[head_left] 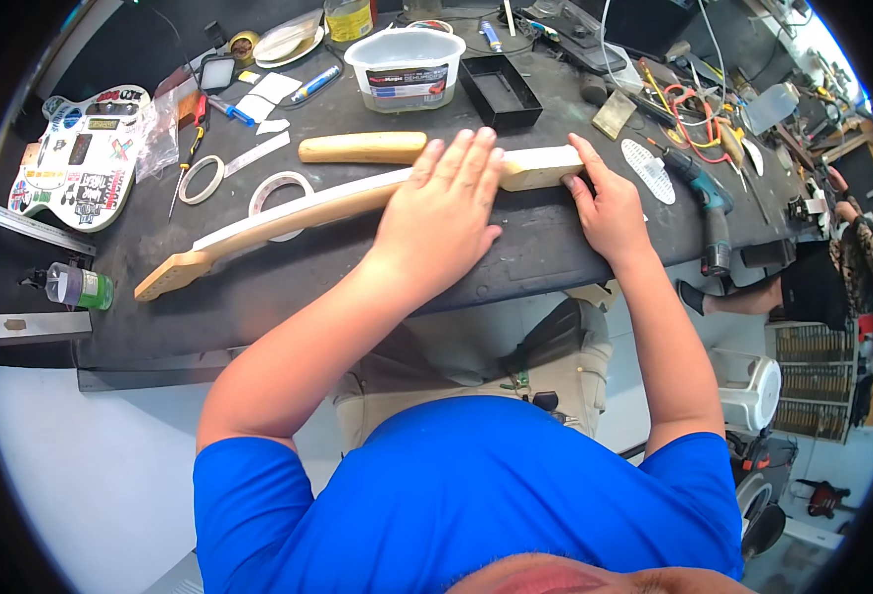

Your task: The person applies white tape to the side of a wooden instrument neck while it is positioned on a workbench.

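Note:
A pale wooden guitar neck (342, 204) lies lengthwise across the black worktable, its headstock (171, 275) at the left and its thick heel (540, 176) at the right. A white strip runs along its upper face. My left hand (438, 213) rests flat over the neck near the heel, fingers together and stretched out, hiding that stretch. At the heel end my right hand (612, 210) grips the neck between thumb and fingers. Just beyond the neck is a rounded wooden block (362, 148), close to my left fingertips. One tape roll (283, 185) sits partly under the neck.
A clear plastic tub (405, 69) and a black tray (501, 91) stand at the back. To the right are a cordless drill (699, 188) and a white perforated plate (647, 170). A stickered guitar body (85, 153) and a screwdriver (194, 148) lie left. Another person (803, 292) is at far right.

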Available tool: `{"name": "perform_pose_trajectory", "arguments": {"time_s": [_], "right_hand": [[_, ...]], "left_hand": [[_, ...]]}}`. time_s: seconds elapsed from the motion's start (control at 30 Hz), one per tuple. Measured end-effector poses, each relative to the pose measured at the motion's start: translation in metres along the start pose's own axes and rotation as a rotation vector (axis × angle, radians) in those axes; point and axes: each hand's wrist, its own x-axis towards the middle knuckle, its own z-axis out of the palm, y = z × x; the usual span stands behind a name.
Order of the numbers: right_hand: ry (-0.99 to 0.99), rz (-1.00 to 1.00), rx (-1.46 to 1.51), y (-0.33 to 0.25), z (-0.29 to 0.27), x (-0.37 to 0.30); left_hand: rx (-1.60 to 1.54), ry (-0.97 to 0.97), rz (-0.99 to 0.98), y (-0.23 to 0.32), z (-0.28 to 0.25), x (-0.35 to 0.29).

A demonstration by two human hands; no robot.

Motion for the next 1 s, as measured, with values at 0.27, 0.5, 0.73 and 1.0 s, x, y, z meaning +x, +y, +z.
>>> {"name": "perform_pose_trajectory", "arguments": {"time_s": [0.27,0.5,0.73,1.0], "right_hand": [[-0.006,0.019,0.016,0.001,-0.001,0.001],[-0.059,0.099,0.007,0.001,-0.005,-0.002],[-0.066,0.125,0.033,-0.002,-0.004,0.000],[-0.022,0.116,0.073,-0.004,-0.004,-0.006]], "left_hand": [[0.063,-0.075,-0.253,-0.045,-0.052,-0.107],[0.259,-0.079,-0.515,-0.080,-0.078,-0.167],[0.517,-0.108,-0.645,-0.096,-0.078,-0.195],[0.561,-0.087,-0.681,-0.119,-0.107,-0.204]]}}
